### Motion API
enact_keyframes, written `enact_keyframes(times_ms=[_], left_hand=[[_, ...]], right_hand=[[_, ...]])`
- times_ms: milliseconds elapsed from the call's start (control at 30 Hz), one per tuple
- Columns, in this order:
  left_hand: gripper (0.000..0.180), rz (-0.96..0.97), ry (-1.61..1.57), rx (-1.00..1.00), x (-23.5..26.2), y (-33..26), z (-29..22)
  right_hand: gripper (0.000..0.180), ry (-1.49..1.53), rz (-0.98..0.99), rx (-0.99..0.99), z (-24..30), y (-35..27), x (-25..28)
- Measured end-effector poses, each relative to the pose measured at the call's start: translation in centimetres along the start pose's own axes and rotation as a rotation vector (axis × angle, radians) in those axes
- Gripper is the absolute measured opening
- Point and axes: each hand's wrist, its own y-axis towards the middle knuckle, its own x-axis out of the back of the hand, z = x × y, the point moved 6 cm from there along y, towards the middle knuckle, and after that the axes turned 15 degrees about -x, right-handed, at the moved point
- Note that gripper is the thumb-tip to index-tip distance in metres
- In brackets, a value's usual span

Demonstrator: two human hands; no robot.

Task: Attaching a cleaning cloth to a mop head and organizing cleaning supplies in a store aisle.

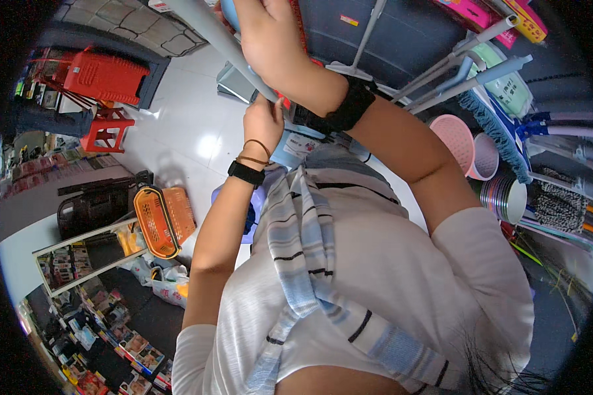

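Note:
A grey pole [221, 46] runs slantwise from the upper edge down to my left hand [262, 125]. My left fingers are wrapped around its lower end, and a black band and a brown cord circle that wrist. My right hand [270, 43] is raised higher, beside the pole, with a black band at its wrist. Its fingers reach the upper edge near a light blue rounded thing [229, 13], so their grip is hidden. Just left of my left hand, a grey dustpan-like thing [237, 82] shows near the floor.
Several poles with mop heads [478, 108] lean at the right, above pink baskets [453, 141] and stacked basins [504, 197]. On the left are an orange basket [158, 220], a red stool [109, 131], a tilted mirror [85, 260] and shelves of packaged goods [122, 332].

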Motion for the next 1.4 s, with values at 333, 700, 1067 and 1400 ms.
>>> enact_keyframes(times_ms=[333,700,1067,1400], left_hand=[[0.02,0.029,-0.061,0.059,-1.0,1.3,-0.5],[0.032,0.158,-0.112,0.106,-3.2,2.8,-1.3],[0.034,0.022,-0.381,0.434,3.0,-14.0,9.9],[0.02,0.314,-0.135,0.745,-1.1,-49.0,13.4]], right_hand=[[0.042,-0.022,0.191,-0.09,0.4,1.8,0.7],[0.047,-0.07,0.082,-0.093,1.3,2.0,3.5],[0.023,0.173,0.236,-0.367,-2.2,6.6,15.4],[0.018,0.148,0.007,-0.301,-6.0,9.2,19.1]])
